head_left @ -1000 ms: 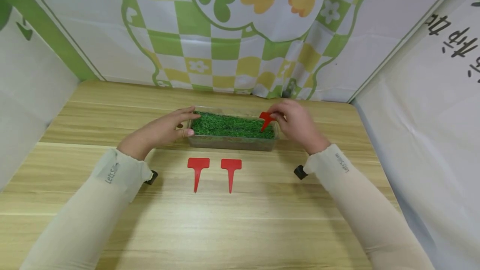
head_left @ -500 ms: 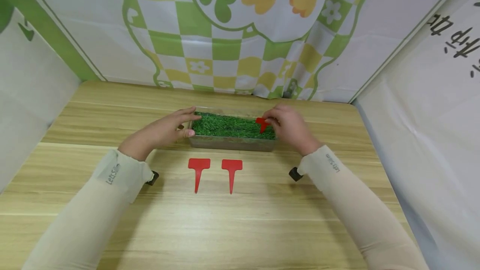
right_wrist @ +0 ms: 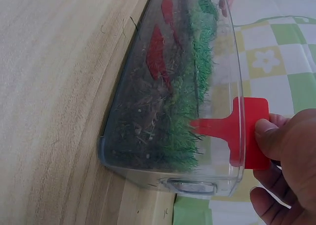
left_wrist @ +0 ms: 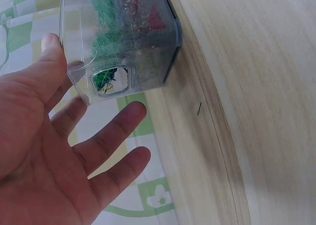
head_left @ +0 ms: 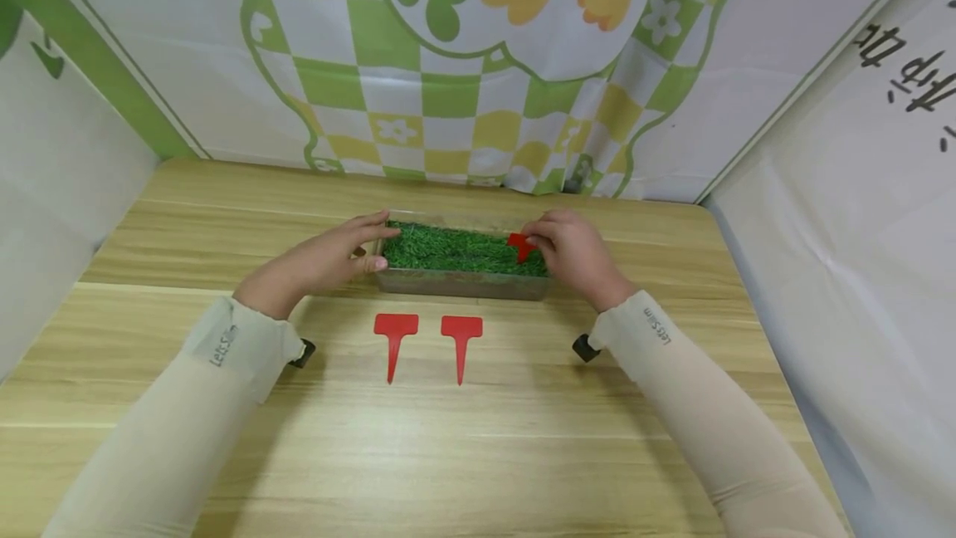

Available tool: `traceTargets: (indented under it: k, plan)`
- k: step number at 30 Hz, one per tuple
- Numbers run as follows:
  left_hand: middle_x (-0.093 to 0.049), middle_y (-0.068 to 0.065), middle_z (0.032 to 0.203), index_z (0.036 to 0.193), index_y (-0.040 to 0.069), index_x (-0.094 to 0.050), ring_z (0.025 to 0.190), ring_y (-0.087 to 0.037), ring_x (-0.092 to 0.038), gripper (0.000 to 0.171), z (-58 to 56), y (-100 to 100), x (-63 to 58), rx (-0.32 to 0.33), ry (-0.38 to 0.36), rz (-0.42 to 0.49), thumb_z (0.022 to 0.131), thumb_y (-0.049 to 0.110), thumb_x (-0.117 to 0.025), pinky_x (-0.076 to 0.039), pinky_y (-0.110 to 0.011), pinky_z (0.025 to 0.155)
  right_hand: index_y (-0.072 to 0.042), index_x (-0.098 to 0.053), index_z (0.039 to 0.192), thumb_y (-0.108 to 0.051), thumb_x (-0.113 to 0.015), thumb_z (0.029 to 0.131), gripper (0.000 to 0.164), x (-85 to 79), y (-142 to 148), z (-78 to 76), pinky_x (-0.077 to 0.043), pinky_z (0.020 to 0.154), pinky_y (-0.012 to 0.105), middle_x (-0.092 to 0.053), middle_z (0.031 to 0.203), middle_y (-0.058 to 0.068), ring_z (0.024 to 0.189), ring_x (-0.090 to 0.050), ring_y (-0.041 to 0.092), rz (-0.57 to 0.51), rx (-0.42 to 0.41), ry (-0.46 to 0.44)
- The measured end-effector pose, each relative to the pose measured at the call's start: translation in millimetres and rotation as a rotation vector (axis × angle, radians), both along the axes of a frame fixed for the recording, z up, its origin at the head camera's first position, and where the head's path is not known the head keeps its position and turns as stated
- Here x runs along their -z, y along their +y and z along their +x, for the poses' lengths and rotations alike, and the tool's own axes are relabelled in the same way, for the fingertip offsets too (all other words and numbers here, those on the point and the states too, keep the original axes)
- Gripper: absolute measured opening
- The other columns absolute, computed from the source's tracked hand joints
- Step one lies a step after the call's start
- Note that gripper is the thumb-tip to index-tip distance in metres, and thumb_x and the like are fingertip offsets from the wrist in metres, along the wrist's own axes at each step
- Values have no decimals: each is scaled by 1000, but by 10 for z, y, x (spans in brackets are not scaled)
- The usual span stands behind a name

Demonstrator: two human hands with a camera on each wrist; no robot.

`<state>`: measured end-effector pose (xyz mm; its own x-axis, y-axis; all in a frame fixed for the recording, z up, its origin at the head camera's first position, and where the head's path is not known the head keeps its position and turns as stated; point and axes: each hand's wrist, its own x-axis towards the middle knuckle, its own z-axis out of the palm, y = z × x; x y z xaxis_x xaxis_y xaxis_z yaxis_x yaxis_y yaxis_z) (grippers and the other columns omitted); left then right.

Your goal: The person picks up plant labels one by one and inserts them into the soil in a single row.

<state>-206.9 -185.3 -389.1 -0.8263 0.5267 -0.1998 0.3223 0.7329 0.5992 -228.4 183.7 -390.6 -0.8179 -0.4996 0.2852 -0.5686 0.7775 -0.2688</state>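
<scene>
Right hand [head_left: 582,260] first: its thumb and fingers pinch the wide top of a red tag [right_wrist: 250,136] shaped like the letter T. The tag's thin stem goes down into the green grass [head_left: 448,249], near the right end of a long, clear box [head_left: 463,285]. Seen from the right wrist, the tag's wide top pokes up past the rim of the box. I can't see how deep the tip goes, because the grass hides it.

Left hand [head_left: 321,260] is at the other end of the box. Its fingers are spread wide and it isn't gripping anything. The thumb touches the rim, and two of the lower fingers stick out straight beside the box. Brown dirt [right_wrist: 140,116] shows through the clear side, under the grass.

Two more red tags lie flat on the wooden table [head_left: 478,455], in front of the box. The left tag [head_left: 396,325] and the middle tag [head_left: 462,327] are side by side, not touching, and both points face the person. One tiny green bit [left_wrist: 199,108] lies on the table near the box. Behind it all is a cloth [head_left: 448,98] with green, yellow and white squares and orange flowers.
</scene>
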Motion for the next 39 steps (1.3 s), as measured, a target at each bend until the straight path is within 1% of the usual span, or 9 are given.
traceTargets:
  k: [9,14,17,20,24,28,33,36,39]
  plan:
    - [-5,-13,169,156,12,-36,152,-45,-11,57,-5,1,44,7,0,2,104,27,-55,-20,-64,118,-11,-78,106,-14,-68,97,14,0,-13,32,-55,83,39,-70,97,4,91,-63,23,10,-10,5]
    - [-5,-10,170,157,13,-36,152,-44,-13,58,3,-5,41,-3,-4,-1,104,28,-55,-22,-64,118,-8,-75,113,-19,-68,97,21,-84,-21,100,-52,83,39,-66,104,6,96,-61,25,-94,-22,5]
    - [-6,-10,170,157,14,-35,152,-44,-14,58,3,-13,32,-8,0,-8,104,28,-55,-22,-64,118,-7,-75,114,-19,-68,97,22,-138,-31,143,-51,83,40,-65,103,6,95,-60,25,-157,-33,41]
    - [-6,-9,170,157,13,-35,152,-44,-12,58,9,-15,26,-15,-2,-8,104,27,-55,-21,-64,118,-6,-76,109,-16,-69,96,18,-155,-40,192,-50,83,40,-67,98,6,92,-61,24,-171,-64,98]
    - [-6,-10,170,157,13,-35,152,-43,-12,58,9,-14,28,-11,2,-2,104,27,-55,-22,-64,118,-7,-77,104,-14,-73,92,14,-118,-48,306,-52,77,38,-70,94,5,86,-62,22,-150,-114,165]
    - [-7,-12,169,158,12,-32,152,-44,-14,61,-5,-9,34,-9,14,-3,104,27,-55,-22,-64,118,-8,-77,102,-14,-77,89,15,-40,-88,443,-55,74,36,-70,93,3,83,-63,20,-102,-168,189]
    - [-6,-11,169,160,14,-27,152,-43,-14,64,-21,-11,47,-21,19,-3,104,27,-55,-22,-63,118,-10,-77,102,-18,-77,90,15,69,-180,600,-55,76,31,-71,95,-1,84,-64,15,-44,-198,129]
    - [-6,-12,169,160,13,-26,152,-44,-14,65,-24,-10,46,-12,15,-5,104,28,-55,-21,-64,118,-12,-77,106,-23,-75,92,18,127,-251,684,-56,80,30,-71,99,-3,89,-65,14,14,-201,54]
    - [-6,-12,169,160,13,-26,152,-44,-14,65,-26,-8,47,-14,15,-4,104,27,-55,-21,-64,118,-12,-75,112,-31,-73,93,27,174,-335,759,-56,86,31,-71,105,-1,96,-65,15,78,-213,-42]
